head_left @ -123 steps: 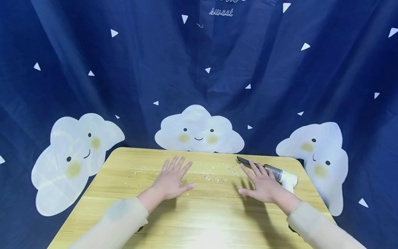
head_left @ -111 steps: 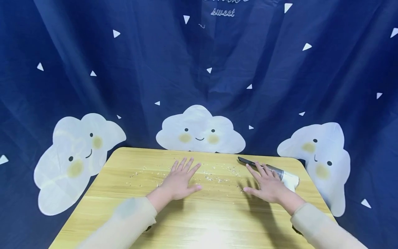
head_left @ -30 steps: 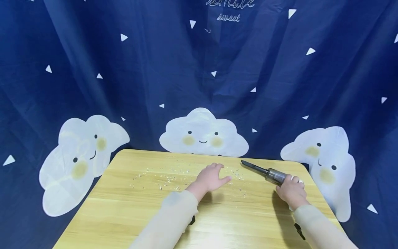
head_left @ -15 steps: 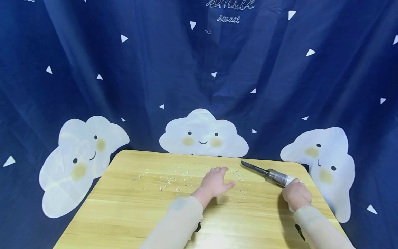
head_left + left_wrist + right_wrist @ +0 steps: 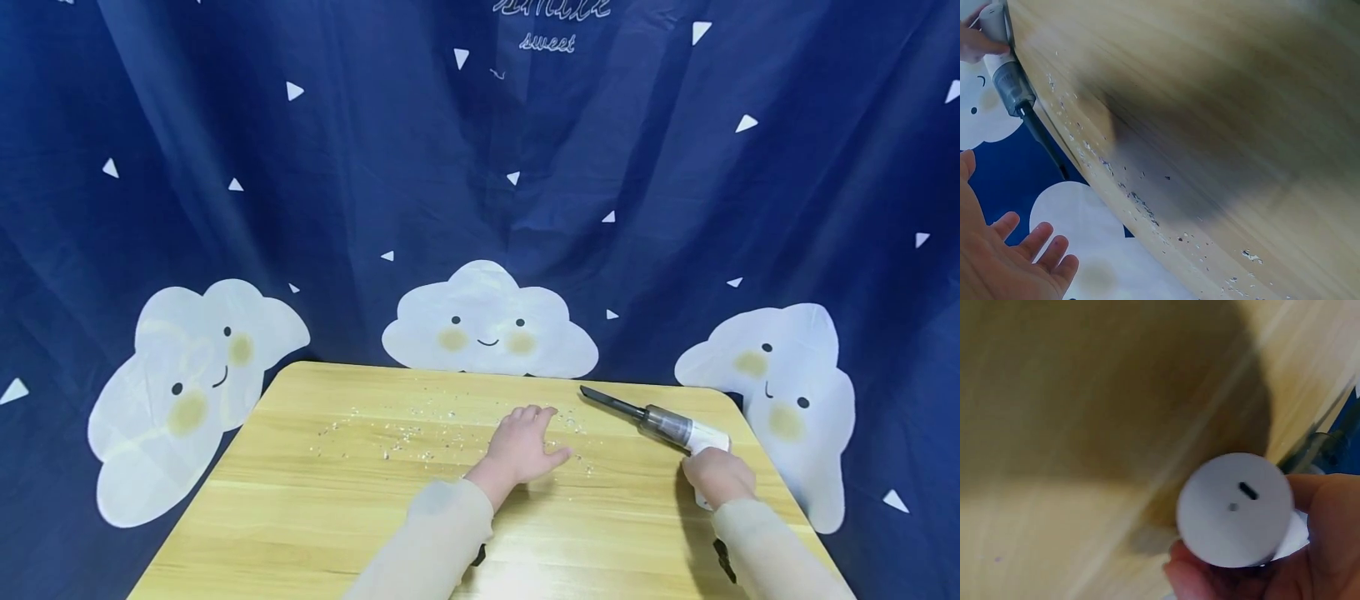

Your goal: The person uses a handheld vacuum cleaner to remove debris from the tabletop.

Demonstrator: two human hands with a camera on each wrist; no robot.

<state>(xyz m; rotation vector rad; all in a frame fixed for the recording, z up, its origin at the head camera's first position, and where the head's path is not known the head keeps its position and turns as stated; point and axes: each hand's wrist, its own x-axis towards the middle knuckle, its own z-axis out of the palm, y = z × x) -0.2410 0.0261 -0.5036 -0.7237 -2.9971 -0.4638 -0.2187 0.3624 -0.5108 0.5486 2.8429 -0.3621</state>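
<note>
A small handheld vacuum (image 5: 667, 427) with a white body, clear grey canister and black nozzle lies at the far right of the wooden table (image 5: 322, 508), nozzle pointing left and away. My right hand (image 5: 717, 477) grips its white handle; in the right wrist view my fingers (image 5: 1329, 537) curl round the handle's round white end (image 5: 1235, 509). My left hand (image 5: 525, 446) rests on the table in the middle, fingers relaxed, amid scattered pale crumbs (image 5: 408, 433). The left wrist view shows the left hand (image 5: 1004, 262) with spread fingers, the vacuum (image 5: 1009, 78) and crumbs (image 5: 1138, 201).
A dark blue curtain (image 5: 480, 167) printed with white smiling clouds hangs right behind the table's far edge. The crumbs spread in a band across the far half of the tabletop, from left of centre to near the nozzle (image 5: 609, 402).
Both hands lay flat on the table earlier. The left hand has since moved right into the crumbs, and the right hand has moved back to the vacuum's handle and closed round it.
</note>
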